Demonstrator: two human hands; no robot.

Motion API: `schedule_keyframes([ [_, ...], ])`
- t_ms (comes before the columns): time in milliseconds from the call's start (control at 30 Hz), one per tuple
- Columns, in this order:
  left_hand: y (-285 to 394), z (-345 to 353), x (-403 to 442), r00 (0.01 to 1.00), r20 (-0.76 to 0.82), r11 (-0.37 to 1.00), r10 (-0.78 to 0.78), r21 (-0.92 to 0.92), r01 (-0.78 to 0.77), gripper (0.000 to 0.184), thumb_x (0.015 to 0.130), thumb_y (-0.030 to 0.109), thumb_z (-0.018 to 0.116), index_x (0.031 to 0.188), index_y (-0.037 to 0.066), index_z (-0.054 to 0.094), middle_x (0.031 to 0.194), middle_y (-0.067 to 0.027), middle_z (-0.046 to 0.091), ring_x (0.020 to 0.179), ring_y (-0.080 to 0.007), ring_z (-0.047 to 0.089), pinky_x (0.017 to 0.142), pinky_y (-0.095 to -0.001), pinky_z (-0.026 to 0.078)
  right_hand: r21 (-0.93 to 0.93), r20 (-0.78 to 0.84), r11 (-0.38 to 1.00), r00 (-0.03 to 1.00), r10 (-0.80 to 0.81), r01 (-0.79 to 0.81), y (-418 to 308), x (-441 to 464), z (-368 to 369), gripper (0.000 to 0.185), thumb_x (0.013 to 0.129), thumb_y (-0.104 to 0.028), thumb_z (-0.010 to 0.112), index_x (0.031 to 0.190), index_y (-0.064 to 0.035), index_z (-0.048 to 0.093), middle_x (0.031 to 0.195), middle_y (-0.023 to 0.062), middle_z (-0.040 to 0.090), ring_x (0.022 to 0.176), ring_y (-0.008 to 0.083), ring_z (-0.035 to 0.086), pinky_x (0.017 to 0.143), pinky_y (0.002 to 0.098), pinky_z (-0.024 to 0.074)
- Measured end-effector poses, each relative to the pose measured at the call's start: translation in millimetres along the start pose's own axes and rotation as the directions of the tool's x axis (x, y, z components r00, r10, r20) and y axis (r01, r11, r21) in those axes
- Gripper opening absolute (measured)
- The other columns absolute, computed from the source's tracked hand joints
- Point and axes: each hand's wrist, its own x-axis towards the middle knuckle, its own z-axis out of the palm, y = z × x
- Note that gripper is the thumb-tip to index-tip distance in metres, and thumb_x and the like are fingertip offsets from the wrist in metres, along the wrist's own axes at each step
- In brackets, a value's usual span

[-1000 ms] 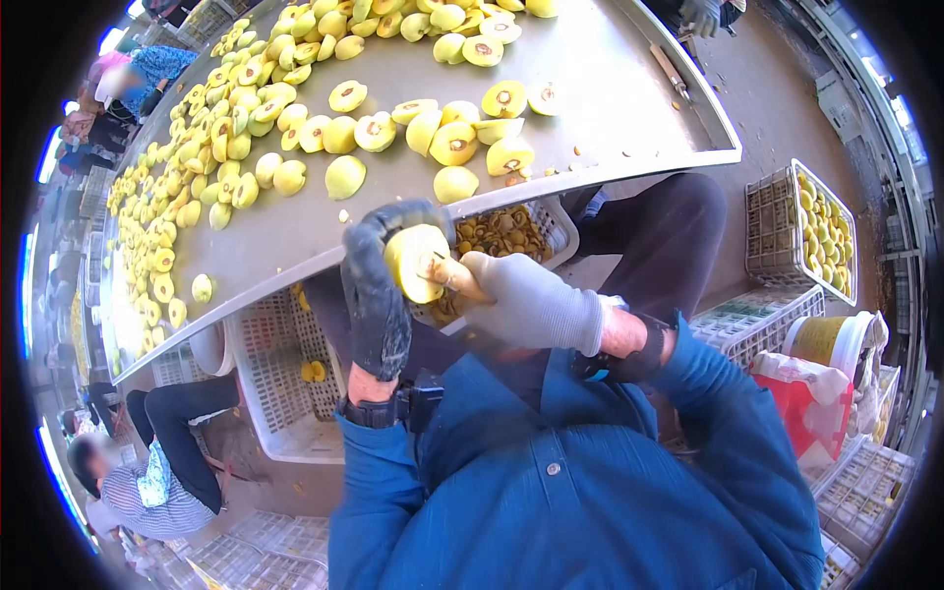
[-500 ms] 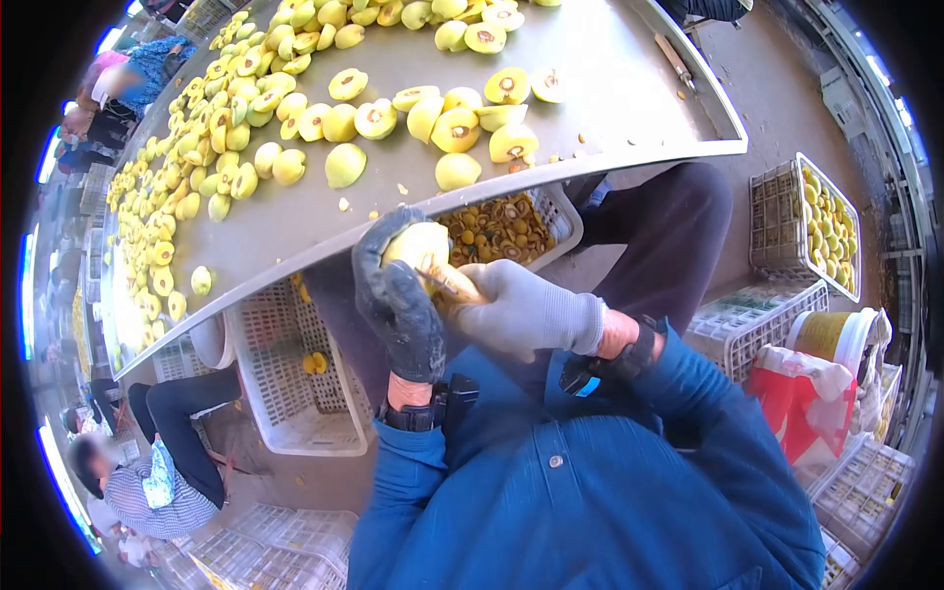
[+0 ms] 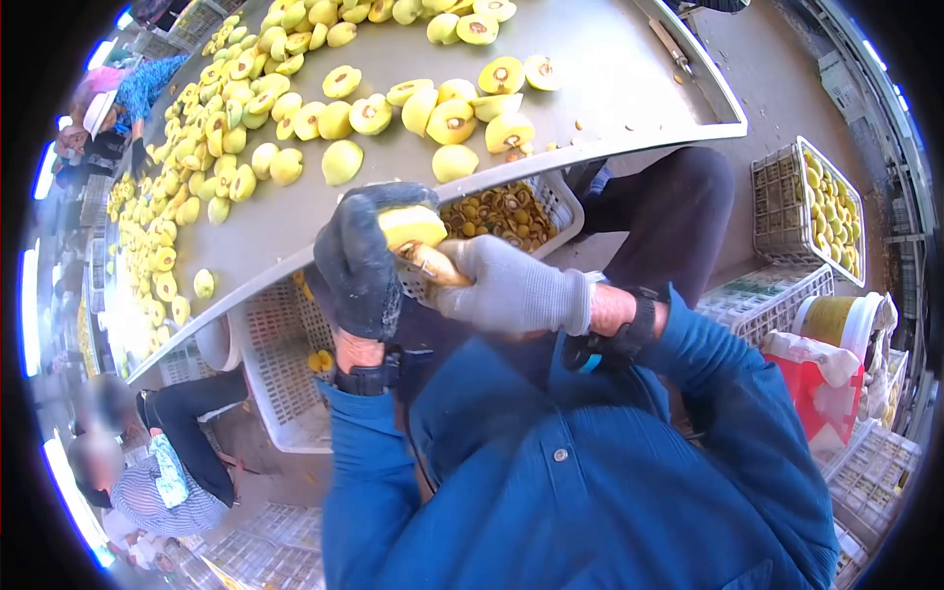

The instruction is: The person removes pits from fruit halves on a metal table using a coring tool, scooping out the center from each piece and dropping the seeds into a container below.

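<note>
Across the upper view stretches a metal table (image 3: 610,69), strewn with halved yellow fruit (image 3: 450,120). Beneath its near edge sits a white crate (image 3: 569,208) of cut scraps. Just before that edge, the dark-gloved left hand (image 3: 356,261) and grey-gloved right hand (image 3: 516,288) are both closed: the left grasps a fruit half (image 3: 413,225), the right clenches a slimmer wooden-handled tool (image 3: 442,267) meeting it, tip hidden from sight.

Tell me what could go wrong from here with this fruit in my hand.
The tool in your right hand points toward the left hand gripping the fruit; a slip might jab that hand. The loose piece nearest the table's front rim could get nudged off.
</note>
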Motion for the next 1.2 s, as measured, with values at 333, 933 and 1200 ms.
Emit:
schedule_keyframes([
  [333, -20, 27, -27, 0.981, -0.191, 0.998, -0.024, 0.060, 0.036, 0.053, 0.104, 0.045, 0.035, 0.102, -0.002, 0.060, 0.095, -0.0154, 0.068, 0.085, -0.0260, 0.068, 0.079, -0.0393, 0.056, -0.263, -0.022, 0.949, 0.982, -0.187, 0.174, 1, 11, -12, 0.025, 0.081, -0.019, 0.065, 0.095, 0.0022, 0.063, 0.076, 0.0229, 0.066, 0.075, 0.0394, 0.068, 0.066, 0.0437, 0.0525],
  [933, -40, 22, -15, 0.960, -0.024, 0.654, -0.279, -0.737, 0.172, 0.060, 0.104, 0.051, 0.032, 0.094, -0.001, 0.061, 0.080, -0.0186, 0.067, 0.066, -0.0284, 0.066, 0.062, -0.0389, 0.057, -0.030, 0.173, 1.000, 0.985, 0.009, -0.004, 8, 14, -7, 0.019, 0.085, -0.017, 0.061, 0.087, 0.0015, 0.059, 0.060, 0.0084, 0.060, 0.053, 0.0243, 0.061, 0.052, 0.0380, 0.0487],
  [1200, -53, 23, -28, 0.940, -0.127, 0.611, -0.318, -0.785, 0.101, 0.055, 0.104, 0.051, 0.032, 0.100, 0.003, 0.059, 0.085, -0.0180, 0.067, 0.068, -0.0281, 0.065, 0.064, -0.0381, 0.057, -0.634, 0.084, 0.702, 0.932, -0.353, 0.323, 52, 39, 7, 0.025, 0.081, -0.022, 0.068, 0.085, 0.0018, 0.060, 0.067, 0.0206, 0.063, 0.061, 0.0388, 0.064, 0.060, 0.0471, 0.0497],
])
